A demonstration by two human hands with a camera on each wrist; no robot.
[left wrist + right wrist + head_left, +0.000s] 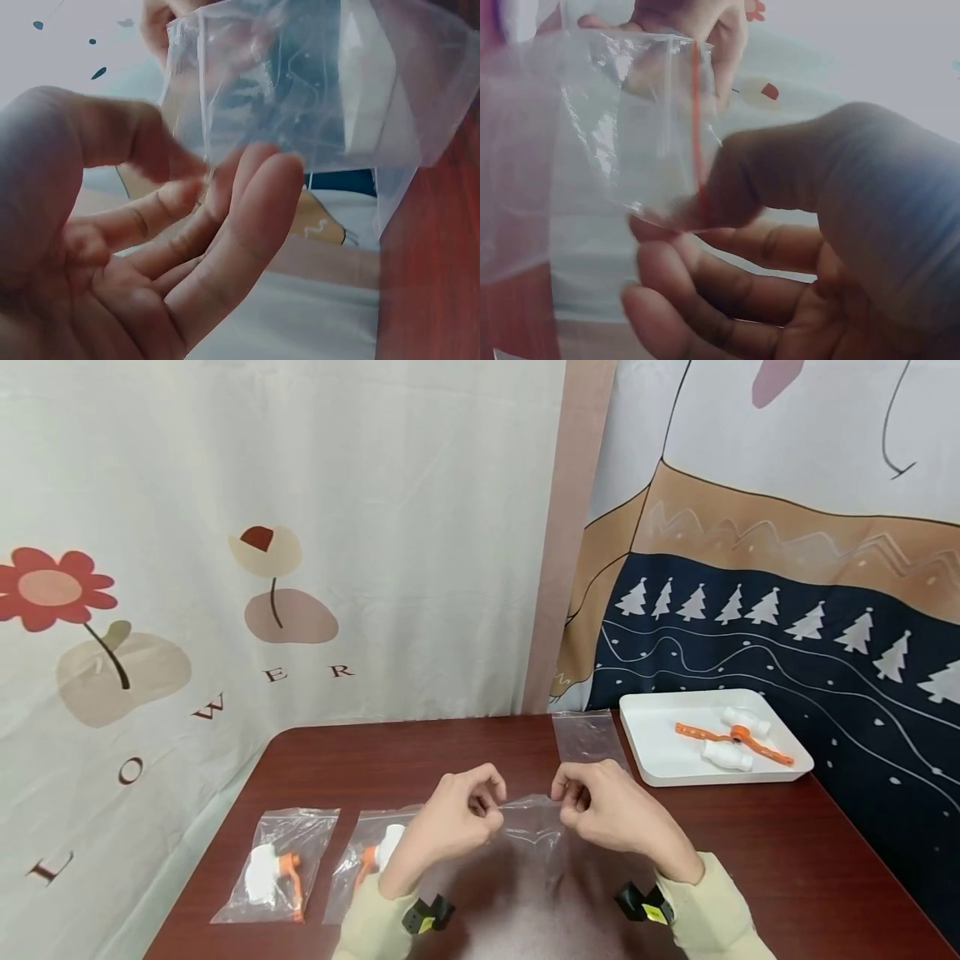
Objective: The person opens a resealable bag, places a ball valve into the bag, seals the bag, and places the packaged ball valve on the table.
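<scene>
One clear bag (531,823) is held up over the dark red table (405,747). I can see the left hand (456,810) pinching its top edge at one side with thumb and finger. The right hand (617,806) pinches the other side the same way, so the bag is between them. From the right wrist, I see a red line (697,127) near the bag's top edge. I cannot tell if the bottom touches the table.

Near the left arm I see a filled bag (315,828) with a white bottle (261,877) and an orange strap (298,893) inside. Just beside it is a second filled bag (372,823), partly hidden by the arm. Over on the right, a flat bag (588,737) lies beside a white tray (648,739). The tray holds two small white bottles (726,756) and some orange strips (771,752).
</scene>
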